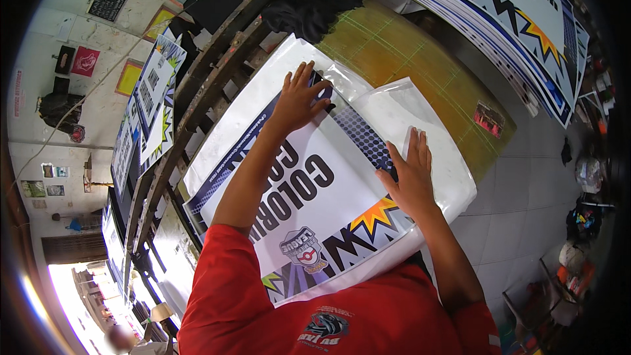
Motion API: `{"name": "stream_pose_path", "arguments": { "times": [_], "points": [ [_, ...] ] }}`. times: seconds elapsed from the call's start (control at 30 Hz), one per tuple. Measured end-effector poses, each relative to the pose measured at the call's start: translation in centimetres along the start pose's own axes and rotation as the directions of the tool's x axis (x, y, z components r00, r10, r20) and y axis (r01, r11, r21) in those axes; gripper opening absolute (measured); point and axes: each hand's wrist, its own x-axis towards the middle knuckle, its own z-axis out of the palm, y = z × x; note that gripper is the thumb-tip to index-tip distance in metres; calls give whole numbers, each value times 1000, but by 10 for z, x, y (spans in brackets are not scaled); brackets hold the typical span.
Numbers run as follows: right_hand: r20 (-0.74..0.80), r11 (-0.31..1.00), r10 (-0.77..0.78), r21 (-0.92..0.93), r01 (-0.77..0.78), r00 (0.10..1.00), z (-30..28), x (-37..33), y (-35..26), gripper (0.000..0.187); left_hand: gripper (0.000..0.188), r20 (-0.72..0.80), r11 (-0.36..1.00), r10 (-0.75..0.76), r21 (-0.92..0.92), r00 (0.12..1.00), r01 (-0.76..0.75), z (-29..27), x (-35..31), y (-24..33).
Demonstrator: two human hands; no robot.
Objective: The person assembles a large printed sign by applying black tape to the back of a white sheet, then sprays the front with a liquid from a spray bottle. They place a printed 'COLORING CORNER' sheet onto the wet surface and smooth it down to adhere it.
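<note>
A printed poster (351, 174) with a white middle, large dark lettering, a blue dotted edge and orange starburst lies in front of me. Under it are larger white, glossy sheets (430, 115) that look like plastic, their far right corner slightly rumpled. My left hand (299, 100) rests with spread fingers on the poster's far corner, fingertips reaching onto the white sheet. Palm down and fingers stretched, my right hand (413, 174) lies across the poster's dotted right edge and the white sheet. Neither hand holds anything.
A worn yellow-green cutting mat (401, 43) with grid lines lies beyond the sheets. Stacked printed boards (486, 20) stand at the far right, near a bundle of black cloth (309, 13). Wooden rails (197, 102) run along the left, with more printed boards (158, 98) behind. A person (121, 340) is at the lower left.
</note>
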Motion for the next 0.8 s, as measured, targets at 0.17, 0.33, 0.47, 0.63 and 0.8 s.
{"name": "stream_pose_path", "arguments": {
  "times": [0.17, 0.33, 0.47, 0.63, 0.8],
  "points": [
    [-14, 1000, -13, -3, 13, 1000, 1, -1, 1, 60, 39, 9, 1000, -14, -19, 1000, 14, 2, 2, 0],
    [-27, 1000, -9, -26, 8, 1000, -7, -5, 11, 62, 46, -15, 999, -36, 4, 999, 36, 0, 0, 3],
    [-5, 997, 27, -69, -27, 1000, -31, -51, 28, 62, 58, -3, 995, 100, 16, 995, -100, -12, -15, 56],
    [-1, 994, 80, -81, -80, 997, -47, -125, 40, 58, 65, 204, 892, 434, -235, 877, -387, -8, -74, 156],
    [-83, 994, 66, -76, -72, 994, -40, -145, 43, 52, 66, 124, 819, 543, -295, 830, -492, 7, -91, 211]
  ]
}}
